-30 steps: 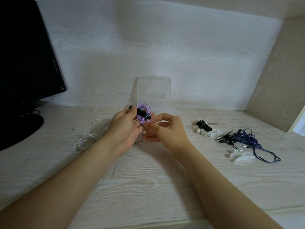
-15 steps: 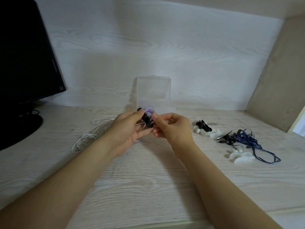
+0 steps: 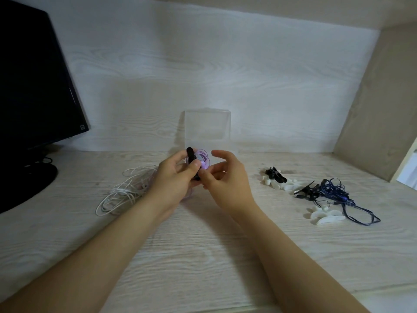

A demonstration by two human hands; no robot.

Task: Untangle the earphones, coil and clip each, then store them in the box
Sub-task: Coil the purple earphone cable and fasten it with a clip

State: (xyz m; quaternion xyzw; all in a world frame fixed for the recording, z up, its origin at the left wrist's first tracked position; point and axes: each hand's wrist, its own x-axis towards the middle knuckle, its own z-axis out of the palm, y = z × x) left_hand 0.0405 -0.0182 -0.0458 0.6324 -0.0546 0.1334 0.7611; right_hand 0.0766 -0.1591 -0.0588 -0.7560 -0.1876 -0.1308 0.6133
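I note the right hand [image 3: 225, 179] has loosened since a moment ago, its grip now open beside the purple earphones [image 3: 202, 158], coiled with a black clip [image 3: 191, 155] in the left hand's [image 3: 174, 177] grip before the box [image 3: 206, 125]: clipping looks done.
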